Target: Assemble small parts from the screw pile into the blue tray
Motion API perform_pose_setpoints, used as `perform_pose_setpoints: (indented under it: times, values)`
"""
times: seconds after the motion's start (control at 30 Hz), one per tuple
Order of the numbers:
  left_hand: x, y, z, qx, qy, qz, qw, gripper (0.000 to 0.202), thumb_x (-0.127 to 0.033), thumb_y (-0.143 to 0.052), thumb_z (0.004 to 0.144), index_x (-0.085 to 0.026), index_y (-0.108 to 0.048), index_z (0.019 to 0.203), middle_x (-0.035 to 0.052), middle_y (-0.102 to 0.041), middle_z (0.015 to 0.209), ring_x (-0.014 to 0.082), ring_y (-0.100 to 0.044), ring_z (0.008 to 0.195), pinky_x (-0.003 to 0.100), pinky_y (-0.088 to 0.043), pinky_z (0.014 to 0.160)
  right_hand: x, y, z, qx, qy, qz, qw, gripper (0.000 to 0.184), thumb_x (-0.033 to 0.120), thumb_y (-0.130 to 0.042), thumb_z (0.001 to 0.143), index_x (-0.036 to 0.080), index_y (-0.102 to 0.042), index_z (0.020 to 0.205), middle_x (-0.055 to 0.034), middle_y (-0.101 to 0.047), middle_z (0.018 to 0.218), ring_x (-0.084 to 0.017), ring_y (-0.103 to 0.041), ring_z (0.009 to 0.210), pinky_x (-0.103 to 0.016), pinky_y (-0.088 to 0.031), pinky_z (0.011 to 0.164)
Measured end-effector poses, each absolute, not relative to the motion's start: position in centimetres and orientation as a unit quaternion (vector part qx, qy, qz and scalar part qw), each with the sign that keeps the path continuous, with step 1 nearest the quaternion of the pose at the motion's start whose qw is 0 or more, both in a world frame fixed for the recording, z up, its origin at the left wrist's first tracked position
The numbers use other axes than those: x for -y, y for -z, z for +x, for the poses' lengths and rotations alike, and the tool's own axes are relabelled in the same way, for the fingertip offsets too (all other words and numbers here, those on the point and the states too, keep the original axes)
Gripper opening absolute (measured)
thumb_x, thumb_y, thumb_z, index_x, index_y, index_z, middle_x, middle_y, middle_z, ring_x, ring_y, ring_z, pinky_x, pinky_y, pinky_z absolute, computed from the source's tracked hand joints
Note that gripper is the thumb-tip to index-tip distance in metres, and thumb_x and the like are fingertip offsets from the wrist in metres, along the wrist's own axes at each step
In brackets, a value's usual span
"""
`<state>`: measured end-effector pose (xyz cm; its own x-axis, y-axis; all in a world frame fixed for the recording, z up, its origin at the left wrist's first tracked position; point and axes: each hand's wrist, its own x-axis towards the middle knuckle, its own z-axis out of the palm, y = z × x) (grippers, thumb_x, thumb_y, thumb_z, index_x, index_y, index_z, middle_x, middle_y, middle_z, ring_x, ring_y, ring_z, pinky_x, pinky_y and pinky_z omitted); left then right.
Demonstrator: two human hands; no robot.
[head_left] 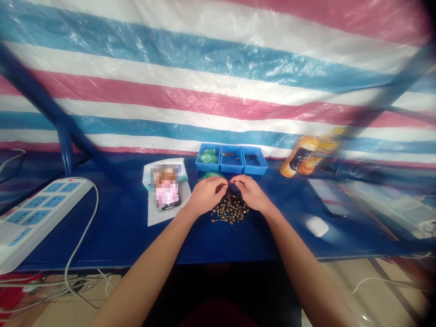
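A heap of small brass-and-dark metal pieces [232, 210], which look like screws, lies on the blue tabletop in front of me. Over its left far side is my left hand [208, 194], fingers pinched together. My right hand [251, 192] faces it from the other side, thumb and fingertips also closed in a pinch. The fingertips are near each other above the heap, and whatever they hold is too small to make out. Just behind the left hand lies a crumpled green plastic bag [211, 175]. A blue three-compartment tray [232, 169] stands beyond, holding green plastic and small dark parts.
A lit phone [167, 200] rests on white packaging [155, 218] at left. Farther left is a large power strip [44, 213] with its cable. Two orange drink bottles [299, 156], a white earbud case [317, 226] and a flat device [327, 196] are at right. Blue frame bars flank the table.
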<state>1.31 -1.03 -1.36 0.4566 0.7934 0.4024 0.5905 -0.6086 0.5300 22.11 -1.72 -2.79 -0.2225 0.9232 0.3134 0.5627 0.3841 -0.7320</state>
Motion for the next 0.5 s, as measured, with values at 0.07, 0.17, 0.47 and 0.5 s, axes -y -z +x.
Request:
perform_pose_setpoints:
  times: [0.07, 0.17, 0.47, 0.5]
  values:
    - [1.0, 1.3, 1.3, -0.412, -0.319, 0.838, 0.163, 0.02, -0.03, -0.05, 0.096, -0.026, -0.069, 0.099, 0.0001, -0.071, 0.099, 0.0169, -0.064, 0.084, 0.029, -0.047, 0.076, 1.7, 2.5, 22.1, 0.726, -0.28, -0.494, 0.388, 0.024, 0.029, -0.046, 0.097, 0.023, -0.068, 0.105, -0.0044, -0.069, 0.111, -0.022, -0.058, 0.106, -0.038, -0.043, 0.096]
    - [1.1, 1.2, 1.4, -0.407, -0.317, 0.84, 0.168, 0.021, -0.032, -0.05, 0.097, -0.025, -0.069, 0.099, 0.0007, -0.07, 0.095, 0.0166, -0.063, 0.081, 0.029, -0.046, 0.073, 1.9, 2.0, 21.9, 0.699, -0.342, -0.476, 0.41, 0.022, 0.034, -0.052, 0.095, 0.022, -0.068, 0.102, -0.0042, -0.07, 0.109, -0.021, -0.061, 0.101, -0.036, -0.046, 0.092]
    - [1.5, 0.6, 1.4, -0.391, -0.315, 0.847, 0.177, 0.027, -0.042, -0.05, 0.097, -0.024, -0.069, 0.095, 0.0014, -0.066, 0.084, 0.0161, -0.059, 0.074, 0.028, -0.043, 0.069, 2.2, 1.4, 21.5, 0.626, -0.452, -0.438, 0.461, 0.025, 0.041, -0.074, 0.08, 0.021, -0.074, 0.094, -0.0041, -0.074, 0.097, -0.02, -0.067, 0.09, -0.035, -0.051, 0.087]
    - [1.5, 0.6, 1.4, -0.387, -0.316, 0.847, 0.18, 0.026, -0.042, -0.05, 0.097, -0.024, -0.069, 0.096, 0.0014, -0.065, 0.084, 0.0161, -0.059, 0.074, 0.028, -0.043, 0.069, 2.2, 1.3, 21.5, 0.617, -0.459, -0.438, 0.466, 0.025, 0.041, -0.076, 0.078, 0.02, -0.075, 0.092, -0.0041, -0.075, 0.096, -0.02, -0.067, 0.09, -0.036, -0.051, 0.088]
